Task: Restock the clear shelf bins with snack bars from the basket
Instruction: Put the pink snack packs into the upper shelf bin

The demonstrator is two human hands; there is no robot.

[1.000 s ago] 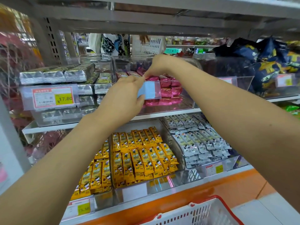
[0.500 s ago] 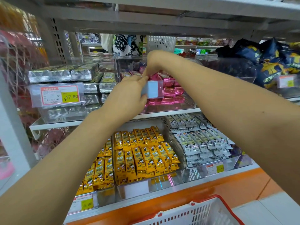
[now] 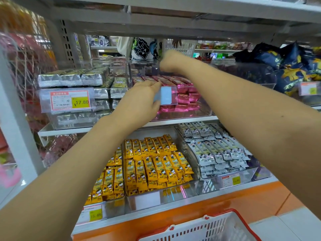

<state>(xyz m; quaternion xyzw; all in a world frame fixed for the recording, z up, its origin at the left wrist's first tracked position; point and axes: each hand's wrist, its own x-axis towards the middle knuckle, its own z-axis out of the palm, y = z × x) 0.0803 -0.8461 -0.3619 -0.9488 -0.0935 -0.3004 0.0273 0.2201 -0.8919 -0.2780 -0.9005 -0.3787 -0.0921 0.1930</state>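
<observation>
**Snack bars (image 3: 184, 98) in pink foil: centre bin of the upper shelf, both grips at it**

The upper shelf (image 3: 66, 132) is seen to carry three clear bins side by side. The white basket (image 3: 217, 230) with a red rim is seen at the bottom edge of the view, well below the shelf and well apart from both arms; its contents cannot be seen. The middle clear bin (image 3: 199, 112) is stacked with the pink bars, mostly toward its front. The top layer appears to be laid with long axes running roughly front to back.

The left grip (image 3: 144, 100) is set at the bin's front wall. Its fingers are laid over the top edge and its thumb below the label pocket (image 3: 165, 95), so the front wall is pinched and the bin steadied. The right grip (image 3: 171, 60) is held above the rear of the bin, just under the shelf above. Its fingers are curled downward, but it is blurred, so whether a bar is held cannot be told.

The bars lie below and in front of the right grip, which is judged the nearer one for placing. Any bar to be set down would best be aligned with that front-to-back axis.
</observation>
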